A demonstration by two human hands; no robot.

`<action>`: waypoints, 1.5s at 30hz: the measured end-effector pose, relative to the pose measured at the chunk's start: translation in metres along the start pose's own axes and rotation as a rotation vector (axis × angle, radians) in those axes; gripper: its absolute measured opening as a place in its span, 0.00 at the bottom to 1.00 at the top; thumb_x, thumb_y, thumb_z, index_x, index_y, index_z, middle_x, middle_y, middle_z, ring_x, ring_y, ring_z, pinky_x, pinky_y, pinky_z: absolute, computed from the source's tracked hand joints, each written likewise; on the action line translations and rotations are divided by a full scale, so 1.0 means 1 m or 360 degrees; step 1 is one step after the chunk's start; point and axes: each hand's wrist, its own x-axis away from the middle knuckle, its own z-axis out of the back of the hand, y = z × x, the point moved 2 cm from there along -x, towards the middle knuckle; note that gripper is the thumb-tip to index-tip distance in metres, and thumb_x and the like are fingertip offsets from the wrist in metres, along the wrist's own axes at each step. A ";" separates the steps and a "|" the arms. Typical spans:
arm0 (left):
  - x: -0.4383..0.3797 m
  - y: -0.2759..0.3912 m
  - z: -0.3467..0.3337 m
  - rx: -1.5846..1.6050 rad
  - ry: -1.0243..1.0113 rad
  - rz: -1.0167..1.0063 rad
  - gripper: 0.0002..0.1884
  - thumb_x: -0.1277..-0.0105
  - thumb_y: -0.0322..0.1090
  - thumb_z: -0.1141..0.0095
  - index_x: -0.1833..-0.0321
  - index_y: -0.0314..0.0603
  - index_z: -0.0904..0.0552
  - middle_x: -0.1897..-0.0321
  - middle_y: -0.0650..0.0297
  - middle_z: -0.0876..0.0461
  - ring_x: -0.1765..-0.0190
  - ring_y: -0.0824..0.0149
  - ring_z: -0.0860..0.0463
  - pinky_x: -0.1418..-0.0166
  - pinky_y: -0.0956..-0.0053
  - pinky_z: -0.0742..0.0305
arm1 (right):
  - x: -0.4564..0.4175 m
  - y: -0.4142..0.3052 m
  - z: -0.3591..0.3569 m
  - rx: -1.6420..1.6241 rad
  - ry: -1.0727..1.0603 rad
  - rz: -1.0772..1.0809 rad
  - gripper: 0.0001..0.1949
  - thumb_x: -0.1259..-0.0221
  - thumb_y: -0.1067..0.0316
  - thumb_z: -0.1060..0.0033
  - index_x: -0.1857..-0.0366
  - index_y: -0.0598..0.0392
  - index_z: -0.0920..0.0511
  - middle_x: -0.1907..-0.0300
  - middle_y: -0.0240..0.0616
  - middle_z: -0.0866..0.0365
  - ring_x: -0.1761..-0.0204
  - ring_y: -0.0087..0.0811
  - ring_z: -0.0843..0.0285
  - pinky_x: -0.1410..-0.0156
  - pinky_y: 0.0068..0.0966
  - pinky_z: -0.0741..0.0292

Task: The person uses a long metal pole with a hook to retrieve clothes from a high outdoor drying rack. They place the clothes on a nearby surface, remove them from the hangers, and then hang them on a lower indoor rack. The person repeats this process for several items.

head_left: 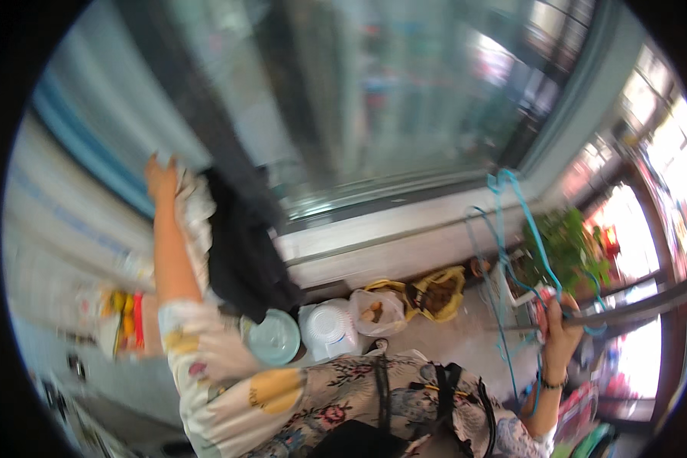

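Stretched out to the upper left, my left hand [162,178] has some fingers raised and touches or lies beside a pale cloth [194,200]; its grip is unclear. Black garments [243,252] hang just right of that arm. At the right, my right hand [561,329] is closed around several light-blue clothes hangers [529,212], whose thin frames spread above and to the left of the fingers. A dark pole [641,309] passes at that hand; whether the hand grips it too cannot be told.
Glass window panes [378,131] fill the upper view, above a pale ledge [355,235]. Along the wall below stand a light-green basin [273,338], a white appliance or container [329,329], a plastic bag [378,312], a yellow bag [439,292] and a potted plant [567,246].
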 end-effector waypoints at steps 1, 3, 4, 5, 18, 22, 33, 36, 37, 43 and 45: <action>0.031 0.051 0.007 0.0205 -0.0027 -0.0105 0.27 0.41 0.46 0.42 0.40 0.41 0.29 0.41 0.52 0.29 0.38 0.51 0.32 0.37 0.60 0.35 | 0.001 -0.004 0.001 -0.0037 0.0082 -0.0038 0.06 0.37 0.70 0.46 0.61 0.60 0.25 0.71 0.32 0.25 0.83 0.14 0.40 0.81 0.13 0.46; 0.078 0.077 0.034 0.0340 0.0368 -0.0612 0.20 0.38 0.37 0.46 0.44 0.37 0.27 0.45 0.49 0.28 0.42 0.48 0.30 0.40 0.58 0.34 | -0.008 -0.010 0.002 -0.0046 -0.0019 0.0000 0.07 0.37 0.68 0.45 0.61 0.59 0.25 0.76 0.30 0.27 0.83 0.14 0.39 0.81 0.14 0.46; 0.110 0.115 0.054 0.0487 0.0426 -0.0715 0.20 0.38 0.35 0.47 0.45 0.33 0.28 0.46 0.47 0.27 0.44 0.47 0.30 0.41 0.59 0.34 | -0.008 -0.012 0.006 -0.0116 -0.0046 -0.0025 0.07 0.37 0.67 0.45 0.61 0.59 0.24 0.78 0.28 0.28 0.83 0.14 0.39 0.81 0.14 0.45; 0.129 0.119 0.053 0.0552 0.0407 -0.0806 0.21 0.36 0.36 0.48 0.42 0.32 0.30 0.47 0.46 0.28 0.44 0.47 0.30 0.40 0.59 0.35 | -0.007 -0.013 0.001 -0.0199 -0.0105 -0.0036 0.08 0.37 0.66 0.44 0.61 0.58 0.23 0.81 0.26 0.29 0.82 0.13 0.38 0.81 0.14 0.45; 0.384 0.406 0.190 0.1472 -0.0851 -0.2132 0.45 0.47 0.58 0.39 0.35 0.32 0.38 0.34 0.49 0.39 0.31 0.46 0.44 0.31 0.54 0.47 | 0.001 0.039 0.010 -0.0015 -0.0633 -0.0128 0.08 0.38 0.66 0.42 0.62 0.59 0.21 0.72 0.26 0.21 0.71 0.13 0.32 0.68 0.16 0.32; 0.451 0.467 0.205 0.1873 -0.1257 -0.2283 0.33 0.48 0.34 0.37 0.37 0.34 0.33 0.48 0.49 0.24 0.53 0.47 0.23 0.48 0.61 0.29 | 0.000 0.036 0.049 0.0123 -0.0498 0.0391 0.06 0.40 0.67 0.40 0.67 0.58 0.22 0.86 0.27 0.42 0.81 0.21 0.47 0.77 0.23 0.44; 0.506 0.590 0.227 0.1956 -0.3469 -0.1271 0.11 0.32 0.40 0.49 0.70 0.41 0.23 0.84 0.76 0.37 0.80 0.82 0.41 0.78 0.85 0.48 | 0.021 0.033 0.294 0.0620 0.0860 0.0412 0.09 0.33 0.68 0.52 0.58 0.61 0.23 0.70 0.32 0.18 0.69 0.20 0.21 0.67 0.17 0.26; 0.512 0.631 0.231 0.2216 -0.3411 -0.0958 0.13 0.30 0.42 0.53 0.71 0.43 0.26 0.86 0.74 0.38 0.83 0.80 0.43 0.80 0.84 0.51 | 0.041 0.032 0.349 0.0317 0.1558 0.0372 0.10 0.33 0.65 0.52 0.61 0.60 0.24 0.75 0.32 0.21 0.74 0.19 0.24 0.71 0.15 0.29; 0.513 0.646 0.231 0.2324 -0.3447 -0.0818 0.13 0.30 0.42 0.53 0.71 0.43 0.26 0.87 0.73 0.37 0.84 0.80 0.42 0.80 0.83 0.50 | 0.046 0.032 0.361 0.0119 0.1699 0.0415 0.10 0.33 0.64 0.52 0.62 0.60 0.25 0.77 0.32 0.23 0.77 0.18 0.26 0.74 0.14 0.31; 0.563 0.769 0.240 0.2922 -0.3603 -0.0150 0.10 0.28 0.40 0.58 0.65 0.44 0.29 0.84 0.73 0.40 0.85 0.79 0.46 0.82 0.82 0.52 | 0.054 0.063 0.388 0.0173 0.1761 0.0310 0.07 0.33 0.66 0.51 0.66 0.58 0.26 0.85 0.29 0.31 0.87 0.15 0.38 0.83 0.13 0.41; 0.584 0.815 0.244 0.3037 -0.3613 -0.0002 0.10 0.27 0.39 0.59 0.65 0.43 0.29 0.83 0.72 0.39 0.85 0.79 0.47 0.82 0.82 0.52 | 0.042 0.076 0.390 0.0113 0.1737 0.0295 0.06 0.34 0.67 0.50 0.67 0.56 0.27 0.86 0.28 0.32 0.88 0.14 0.40 0.84 0.13 0.44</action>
